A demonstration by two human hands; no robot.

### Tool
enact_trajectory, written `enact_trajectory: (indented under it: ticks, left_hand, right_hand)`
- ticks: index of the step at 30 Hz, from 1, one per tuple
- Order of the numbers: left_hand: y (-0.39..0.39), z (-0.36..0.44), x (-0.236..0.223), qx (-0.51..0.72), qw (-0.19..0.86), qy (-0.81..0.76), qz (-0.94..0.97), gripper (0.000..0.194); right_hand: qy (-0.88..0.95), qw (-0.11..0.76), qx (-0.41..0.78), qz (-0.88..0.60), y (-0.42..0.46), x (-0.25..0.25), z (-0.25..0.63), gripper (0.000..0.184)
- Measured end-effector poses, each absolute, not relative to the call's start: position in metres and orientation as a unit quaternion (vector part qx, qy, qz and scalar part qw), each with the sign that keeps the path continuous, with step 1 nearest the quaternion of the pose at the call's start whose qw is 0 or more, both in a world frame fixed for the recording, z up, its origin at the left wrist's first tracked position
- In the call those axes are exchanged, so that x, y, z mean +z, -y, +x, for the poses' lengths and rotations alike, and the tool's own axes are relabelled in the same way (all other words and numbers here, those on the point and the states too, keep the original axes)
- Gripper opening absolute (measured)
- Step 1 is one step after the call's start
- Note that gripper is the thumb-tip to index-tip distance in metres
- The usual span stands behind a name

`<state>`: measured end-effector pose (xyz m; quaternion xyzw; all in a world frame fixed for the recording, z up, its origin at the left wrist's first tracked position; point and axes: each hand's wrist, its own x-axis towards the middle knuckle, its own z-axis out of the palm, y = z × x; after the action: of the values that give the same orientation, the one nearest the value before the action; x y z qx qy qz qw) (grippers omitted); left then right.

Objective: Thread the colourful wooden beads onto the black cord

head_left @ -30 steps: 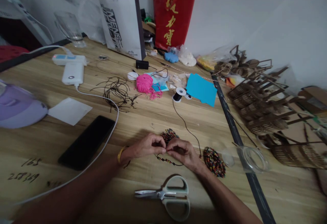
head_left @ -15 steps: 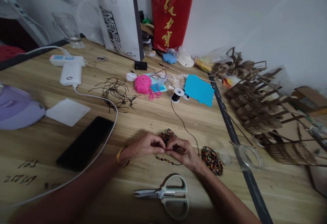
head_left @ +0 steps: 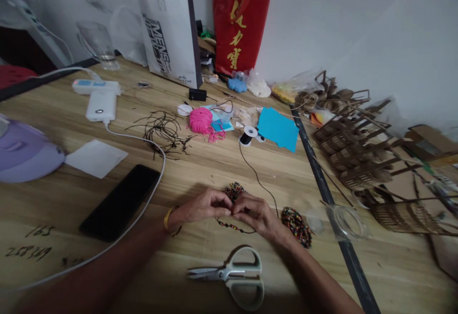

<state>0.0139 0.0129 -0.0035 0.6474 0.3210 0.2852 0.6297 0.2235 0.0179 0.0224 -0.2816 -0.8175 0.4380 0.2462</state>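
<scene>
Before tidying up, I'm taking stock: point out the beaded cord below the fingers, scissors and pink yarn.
Beaded cord (head_left: pixel 233 228), head view: beads.
Scissors (head_left: pixel 222 273), head view: pivot.
Pink yarn (head_left: pixel 201 120), head view: ball.

Dim, soft light is falling across a wooden tabletop (head_left: pixel 200 163), shadows are pooling at 6 o'clock around the scissors (head_left: pixel 223 272), and lens distortion is stretching and softening the brown baskets (head_left: pixel 363 174) at 3 o'clock.

From my station I count two hands, left hand (head_left: pixel 205 206) and right hand (head_left: pixel 259 216), at one beaded cord (head_left: pixel 232 227). I have two bead bundles: a far bundle (head_left: pixel 234 190) just beyond the hands, a side bundle (head_left: pixel 296 226) right of them. One phone (head_left: pixel 119 204) lies leftward, one scissors (head_left: pixel 232 272) nearside.
</scene>
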Motion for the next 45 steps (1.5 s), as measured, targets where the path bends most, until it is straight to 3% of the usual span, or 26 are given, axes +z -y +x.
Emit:
enact_trajectory:
  ticks: [12, 22, 28, 34, 45]
  left_hand:
    - [-0.012, 0.015, -0.007, 0.294, 0.645, -0.324, 0.626, 0.012]
    - [-0.012, 0.016, -0.007, 0.306, 0.659, -0.316, 0.610, 0.021]
    - [-0.012, 0.017, -0.006, 0.322, 0.588, -0.308, 0.675, 0.012]
    - [-0.008, 0.018, 0.004, 0.333, 0.543, -0.310, 0.706, 0.010]
    - [-0.010, 0.015, 0.018, 0.328, 0.679, -0.328, 0.569, 0.020]
  right_hand:
    - [0.851, 0.224, 0.376, -0.290, -0.014, 0.033, 0.219, 0.016]
    - [0.848, 0.195, 0.366, -0.330, -0.013, 0.046, 0.234, 0.015]
    - [0.888, 0.125, 0.316, -0.311, 0.007, 0.032, 0.234, 0.014]
    - [0.913, 0.156, 0.193, -0.324, 0.019, 0.008, 0.211, 0.015]
    - [0.902, 0.179, 0.252, -0.303, 0.023, 0.005, 0.224, 0.016]
